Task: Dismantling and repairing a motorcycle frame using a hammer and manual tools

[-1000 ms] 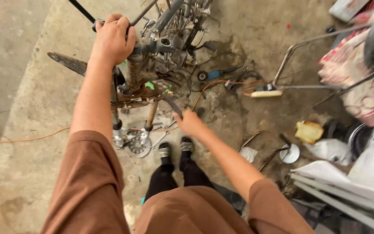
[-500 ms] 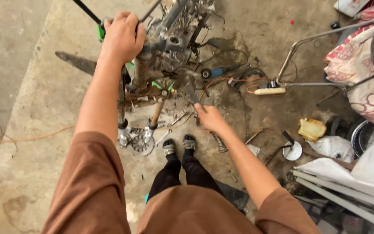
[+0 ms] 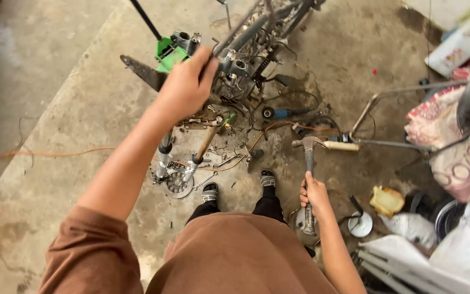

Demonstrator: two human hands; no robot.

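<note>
Rough concrete floor (image 3: 55, 179), stained and littered with parts, runs under everything. The left hand (image 3: 183, 90) is raised and closed around a thin metal bar of the frame (image 3: 246, 51), a stripped tangle of tubes, cables and engine parts standing just ahead of the feet; the fingers (image 3: 205, 60) wrap it fully. The right hand (image 3: 314, 193) hangs low beside the right foot, fist shut on the shaft of a claw hammer (image 3: 308, 163), head pointing forward toward the frame and a wooden-handled tool (image 3: 341, 146) lying just beyond it.

To strike well, it seems wise to keep the left grip firm so the frame cannot rock, hold the hammer near the handle's end, and keep the left fingers away from the spot being hit.

Two upright fork tubes (image 3: 164, 155) stand near a round toothed disc (image 3: 179, 184). At the right, a dark bucket (image 3: 446, 215) sits partly under white sheeting; its contents cannot be made out. A small round lid (image 3: 361, 224) lies near it.
</note>
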